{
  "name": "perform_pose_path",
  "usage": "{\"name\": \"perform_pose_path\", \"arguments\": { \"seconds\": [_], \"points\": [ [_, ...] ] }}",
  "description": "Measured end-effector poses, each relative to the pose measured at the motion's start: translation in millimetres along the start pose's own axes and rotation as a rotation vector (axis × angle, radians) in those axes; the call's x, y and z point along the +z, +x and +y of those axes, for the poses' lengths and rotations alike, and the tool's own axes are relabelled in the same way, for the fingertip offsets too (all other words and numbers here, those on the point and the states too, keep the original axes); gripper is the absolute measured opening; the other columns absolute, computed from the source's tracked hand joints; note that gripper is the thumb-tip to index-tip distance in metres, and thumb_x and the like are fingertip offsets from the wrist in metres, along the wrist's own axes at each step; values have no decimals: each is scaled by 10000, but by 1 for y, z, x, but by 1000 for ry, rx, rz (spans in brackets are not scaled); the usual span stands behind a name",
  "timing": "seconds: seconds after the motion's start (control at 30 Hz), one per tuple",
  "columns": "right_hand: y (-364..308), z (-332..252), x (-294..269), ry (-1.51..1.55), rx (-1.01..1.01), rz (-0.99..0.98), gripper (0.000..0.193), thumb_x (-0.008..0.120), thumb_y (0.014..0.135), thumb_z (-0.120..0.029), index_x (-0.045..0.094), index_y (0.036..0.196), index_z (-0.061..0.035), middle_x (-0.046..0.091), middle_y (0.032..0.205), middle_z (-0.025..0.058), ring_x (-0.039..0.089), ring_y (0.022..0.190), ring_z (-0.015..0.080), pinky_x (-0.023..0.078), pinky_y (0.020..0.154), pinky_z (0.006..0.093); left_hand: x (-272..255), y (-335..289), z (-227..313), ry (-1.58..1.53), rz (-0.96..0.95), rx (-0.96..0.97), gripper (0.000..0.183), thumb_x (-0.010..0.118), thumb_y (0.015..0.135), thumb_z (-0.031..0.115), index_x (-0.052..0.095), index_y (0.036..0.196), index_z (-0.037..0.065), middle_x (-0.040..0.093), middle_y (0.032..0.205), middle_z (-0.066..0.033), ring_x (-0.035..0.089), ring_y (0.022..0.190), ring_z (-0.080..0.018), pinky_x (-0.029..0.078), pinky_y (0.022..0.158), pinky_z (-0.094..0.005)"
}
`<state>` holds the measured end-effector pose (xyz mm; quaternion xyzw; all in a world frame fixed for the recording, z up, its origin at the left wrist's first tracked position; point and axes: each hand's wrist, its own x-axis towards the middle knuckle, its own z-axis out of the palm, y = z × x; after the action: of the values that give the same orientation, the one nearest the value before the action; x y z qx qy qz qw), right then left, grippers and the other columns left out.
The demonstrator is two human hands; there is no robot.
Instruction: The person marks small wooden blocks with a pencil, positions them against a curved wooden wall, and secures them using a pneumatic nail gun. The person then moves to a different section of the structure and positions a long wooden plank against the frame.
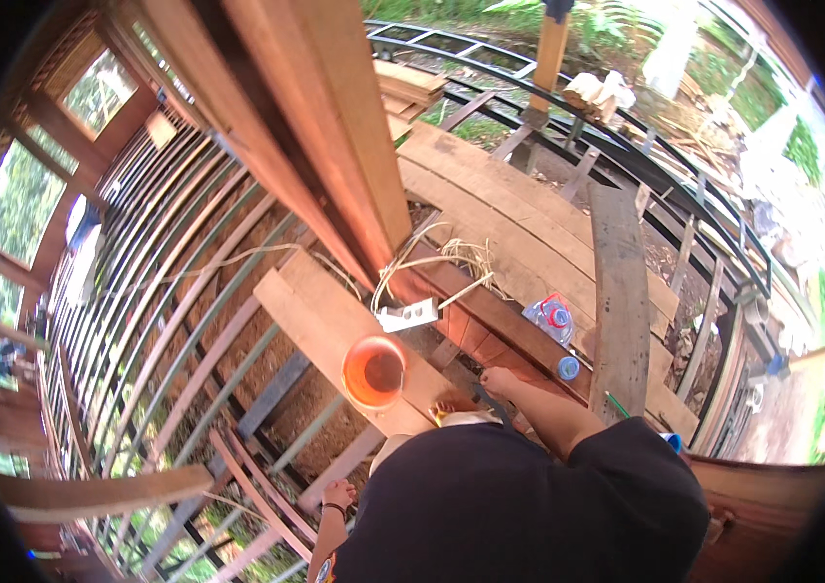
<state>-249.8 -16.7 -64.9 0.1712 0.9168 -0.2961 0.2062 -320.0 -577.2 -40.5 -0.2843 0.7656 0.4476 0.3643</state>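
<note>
My right hand (pixel 498 381) is closed in front of my body, beside a reddish wooden beam. A dark, narrow strip (pixel 492 404) runs from its fingers down toward my shirt; its kind is not clear. My left hand (pixel 339 493), with a dark band at the wrist, hangs low at my left side above the floor joists. Its fingers are mostly hidden, and nothing shows in it. An orange bucket (pixel 374 372) stands on a plank (pixel 307 309) ahead of me. Just past it lies a white power strip (pixel 407 316) with a coiled pale cable (pixel 466 255).
Bare joists (pixel 228 291) with gaps between them spread to the left. A thick wooden post (pixel 325 117) rises ahead. On the right are a clear plastic bottle (pixel 550 319), a blue-rimmed clear container (pixel 568 368), a loose grey board (pixel 619 301) and a green pencil-like stick (pixel 617 403).
</note>
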Motion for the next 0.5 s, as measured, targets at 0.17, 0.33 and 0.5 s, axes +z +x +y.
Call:
{"name": "perform_pose_path", "arguments": {
  "seconds": [0.17,0.33,0.5],
  "points": [
    [-43,35,50,31,91,85,201,610,821,-257,722,704,-138,699,691,119,702,664,270,558,605,429,8,60,109,102,-97,49,122,541,986,129,623,1011,43,689,800,-86,682,685,-185,514,518,-307],
    [-110,60,124,-127,208,-23,295,590,838,-348,763,868,-111,721,852,134,713,859,317,570,753,465,55,105,191,588,-812,729,150,535,930,83,665,921,10,661,747,-127,635,614,-214,486,509,-339],
    [-162,8,134,178,704,-158,348,621,846,-358,754,1006,-78,719,1062,190,696,1002,355,547,847,479,99,128,255,1619,-658,1560,193,500,980,161,651,908,66,636,785,-60,640,667,-185,469,521,-299]
  ]
}}
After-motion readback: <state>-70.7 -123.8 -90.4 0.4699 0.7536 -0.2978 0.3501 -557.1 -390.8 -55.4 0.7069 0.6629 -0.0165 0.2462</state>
